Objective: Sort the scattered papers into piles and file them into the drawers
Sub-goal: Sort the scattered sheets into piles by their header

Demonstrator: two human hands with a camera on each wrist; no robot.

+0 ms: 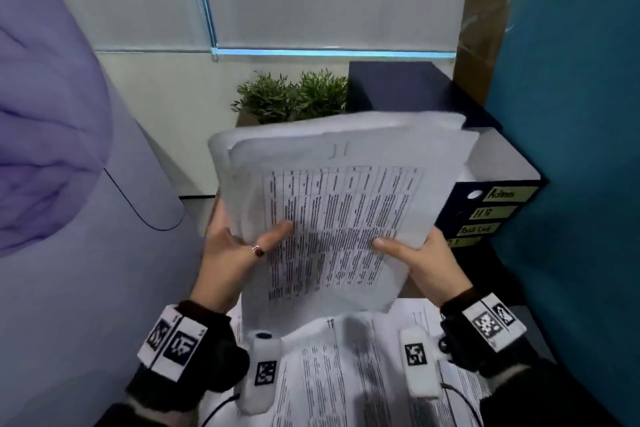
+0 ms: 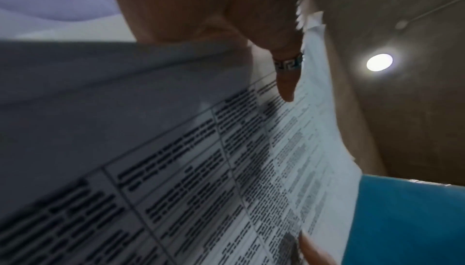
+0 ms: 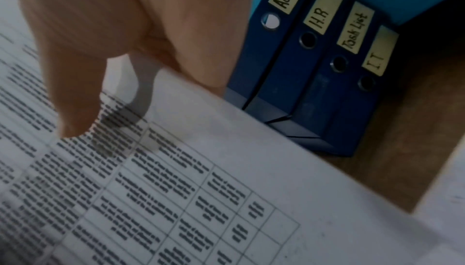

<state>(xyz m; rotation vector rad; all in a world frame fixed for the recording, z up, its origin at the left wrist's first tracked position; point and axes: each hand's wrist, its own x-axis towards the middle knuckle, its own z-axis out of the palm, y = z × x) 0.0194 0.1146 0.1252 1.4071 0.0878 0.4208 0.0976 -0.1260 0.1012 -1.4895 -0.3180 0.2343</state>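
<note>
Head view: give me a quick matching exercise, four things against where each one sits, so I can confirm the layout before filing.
Things:
1. Stack of white printed table sheets
2. Row of dark blue labelled binders
3. Small green leafy plant
4. Loose white printed papers

Places:
A. Behind the raised stack, by the wall
B. Low down, between the wrists
C. Held up between the left hand and right hand
D. Right of the stack, beside the teal panel

Pairs: 1-C, 2-D, 3-A, 4-B

Dim wrist views, motion-blurred; ceiling lamp [image 2: 379,62] glares; head view edges warped.
</note>
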